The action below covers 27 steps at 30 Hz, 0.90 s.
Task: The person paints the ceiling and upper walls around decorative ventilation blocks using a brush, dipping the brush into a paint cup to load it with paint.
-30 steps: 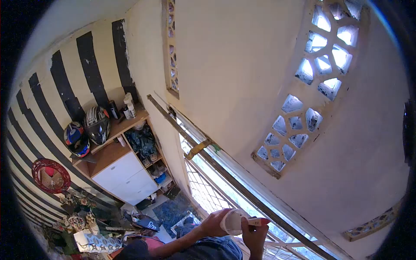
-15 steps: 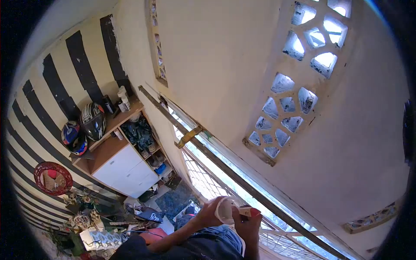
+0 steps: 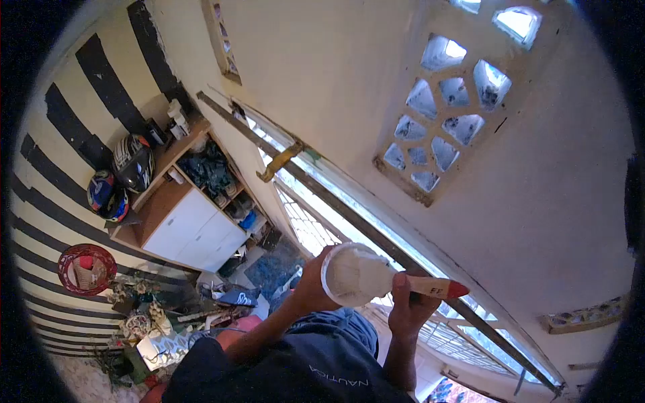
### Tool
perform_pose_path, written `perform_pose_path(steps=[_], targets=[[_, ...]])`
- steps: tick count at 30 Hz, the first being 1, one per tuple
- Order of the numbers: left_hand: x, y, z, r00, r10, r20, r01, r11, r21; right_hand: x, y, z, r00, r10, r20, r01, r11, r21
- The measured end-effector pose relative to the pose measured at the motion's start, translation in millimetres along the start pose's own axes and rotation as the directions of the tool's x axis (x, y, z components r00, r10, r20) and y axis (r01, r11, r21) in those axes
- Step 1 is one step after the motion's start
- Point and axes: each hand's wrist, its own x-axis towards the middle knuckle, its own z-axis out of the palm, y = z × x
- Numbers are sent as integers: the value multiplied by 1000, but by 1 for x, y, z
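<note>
My left hand (image 3: pixel 310 287) is wrapped round the side of a white plastic tub (image 3: pixel 326 285), tilted so that its open mouth faces me. Pale cream paint coats the inside. In my right hand (image 3: pixel 411 310) is a paintbrush (image 3: pixel 430 288) with a wooden handle, a red tip and dark lettering. Its bristle end, covered in cream paint, lies over the tub's right rim. My right thumb presses along the handle, and the other fingers are partly hidden below it.
A long rail (image 3: pixel 329 203) with a yellowish bracket (image 3: pixel 279 161) runs above the barred window. Beyond it rises the pale wall (image 3: pixel 336 80) with pierced openings. Two helmets (image 3: pixel 134 163) sit on the cabinet (image 3: pixel 195 228). Several items clutter the floor, including a red basket (image 3: pixel 87 269) nearby.
Both hands have risen nearer to me with the tub and paintbrush. The brush handle now points right, with its bristle end at the tub's rim. The view has shifted slightly.
</note>
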Motion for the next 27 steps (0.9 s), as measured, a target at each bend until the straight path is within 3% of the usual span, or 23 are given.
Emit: perform_pose_path(steps=[1,3,4,7,9,16,18,19,21,25,27], targets=[[2,5,-2,1000,-10,2,10,1000,-5,0,-4,4,999,0,-35,0,1000,-8],[7,18,-12,996,-51,-67,33,971,-237,3,-9,9,996,-83,-18,83,996,14],[9,17,-14,997,-1,-82,-16,979,-203,2,-8,10,997,-81,-17,82,997,13],[8,19,-19,995,-58,-77,39,973,-229,2,-6,12,999,-31,-39,31,999,19],[6,11,-20,997,-46,-56,35,981,-189,2,-3,13,991,-130,-34,129,991,-31],[12,10,-37,998,-52,-23,47,983,-178,9,-10,24,995,-85,45,88,994,-72],[18,9,-46,1000,-5,-9,3,993,-120,12,-17,28,952,33,304,79,934,-350],[20,8,-49,999,46,4,-45,997,-56,16,-10,35,938,-19,347,145,928,-342],[20,2,-50,998,49,-27,-52,990,-133,24,-9,48,856,-177,486,429,768,-476],[17,-13,-54,998,11,-62,-26,967,-252,24,-7,68,844,-217,491,473,732,-490],[18,-13,-60,998,31,-64,-43,977,-210,22,-11,74,896,-108,430,360,743,-564]])
